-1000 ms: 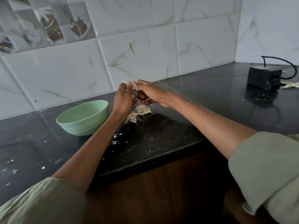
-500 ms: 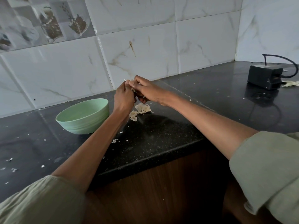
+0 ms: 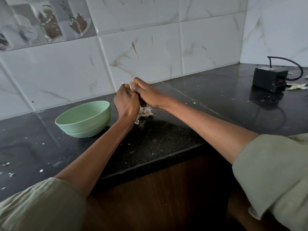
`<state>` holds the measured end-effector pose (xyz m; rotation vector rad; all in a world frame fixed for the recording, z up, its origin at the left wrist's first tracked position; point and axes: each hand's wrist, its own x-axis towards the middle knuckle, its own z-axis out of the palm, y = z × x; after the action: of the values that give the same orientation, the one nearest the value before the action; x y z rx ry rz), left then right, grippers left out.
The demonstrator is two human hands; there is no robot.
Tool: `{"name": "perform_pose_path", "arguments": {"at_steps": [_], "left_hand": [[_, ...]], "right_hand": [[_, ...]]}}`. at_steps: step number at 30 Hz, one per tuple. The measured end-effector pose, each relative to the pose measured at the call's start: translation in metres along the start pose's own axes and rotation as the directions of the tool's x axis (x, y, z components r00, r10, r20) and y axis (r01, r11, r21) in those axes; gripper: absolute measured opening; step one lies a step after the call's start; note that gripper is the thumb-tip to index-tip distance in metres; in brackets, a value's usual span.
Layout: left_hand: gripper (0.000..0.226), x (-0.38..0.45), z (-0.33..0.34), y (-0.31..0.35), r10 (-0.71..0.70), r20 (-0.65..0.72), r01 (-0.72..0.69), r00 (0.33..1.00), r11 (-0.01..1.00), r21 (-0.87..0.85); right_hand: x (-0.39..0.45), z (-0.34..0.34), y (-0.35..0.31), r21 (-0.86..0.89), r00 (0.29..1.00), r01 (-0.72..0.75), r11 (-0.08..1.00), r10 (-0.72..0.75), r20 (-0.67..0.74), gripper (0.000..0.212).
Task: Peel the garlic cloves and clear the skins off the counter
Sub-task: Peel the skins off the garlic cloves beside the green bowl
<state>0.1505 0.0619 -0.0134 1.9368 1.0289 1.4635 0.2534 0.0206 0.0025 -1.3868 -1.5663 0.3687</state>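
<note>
My left hand (image 3: pixel 125 101) and my right hand (image 3: pixel 147 94) meet above the black counter (image 3: pixel 166 139), close to the tiled wall. Between their fingertips they pinch a small pale garlic clove (image 3: pixel 130 84), mostly hidden by the fingers. A thin sliver of skin sticks out at its top left. Under the hands lies a small heap of papery garlic skins (image 3: pixel 145 112). A pale green bowl (image 3: pixel 83 119) stands just left of my left wrist; its inside is not visible.
Small white skin flakes (image 3: pixel 10 172) are scattered over the counter's left part. A black box with a cable (image 3: pixel 269 79) sits at the far right, with more skins (image 3: pixel 296 86) beside it. The counter's front edge runs above a wooden cabinet front (image 3: pixel 166 197).
Both hands have stayed together on the clove, working it with small finger movements. The view has shifted slightly; the skins and bowl have not moved.
</note>
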Motion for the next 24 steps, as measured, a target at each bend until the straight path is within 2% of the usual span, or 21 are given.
{"name": "perform_pose_path", "arguments": {"at_steps": [2, 5, 7, 9, 12, 19, 24], "left_hand": [[0.031, -0.001, -0.002, 0.002, 0.020, 0.026, -0.020, 0.999, 1.000, -0.017], [0.032, 0.001, -0.005, -0.001, 0.039, 0.103, -0.031, 0.994, 0.996, -0.083], [0.037, 0.003, -0.004, -0.004, 0.035, 0.150, -0.020, 0.988, 0.995, -0.103], [0.033, 0.003, -0.002, -0.006, 0.005, 0.197, 0.022, 0.980, 0.991, -0.131], [0.020, 0.003, -0.004, -0.003, -0.050, 0.204, 0.087, 0.978, 0.980, -0.177], [0.017, 0.005, -0.007, -0.005, -0.079, 0.193, 0.121, 0.978, 0.968, -0.219], [0.030, 0.006, -0.006, -0.008, -0.058, 0.219, 0.106, 0.974, 0.970, -0.219]], "right_hand": [[-0.001, -0.003, -0.001, 0.009, 1.000, -0.019, 1.000, 0.018, 0.019, 0.030], [-0.003, -0.008, 0.000, 0.113, 0.997, -0.070, 0.991, 0.066, 0.041, 0.028], [-0.005, -0.012, 0.001, 0.156, 0.995, -0.099, 0.983, 0.095, 0.035, 0.029], [-0.005, -0.013, 0.004, 0.183, 0.992, -0.125, 0.975, 0.122, 0.027, 0.029], [-0.004, -0.013, 0.006, 0.158, 0.989, -0.148, 0.976, 0.151, -0.003, 0.028], [-0.003, -0.014, 0.009, 0.083, 0.992, -0.122, 0.989, 0.124, -0.015, 0.028], [-0.002, -0.012, 0.009, 0.069, 0.992, -0.123, 0.990, 0.122, 0.020, 0.028]]}}
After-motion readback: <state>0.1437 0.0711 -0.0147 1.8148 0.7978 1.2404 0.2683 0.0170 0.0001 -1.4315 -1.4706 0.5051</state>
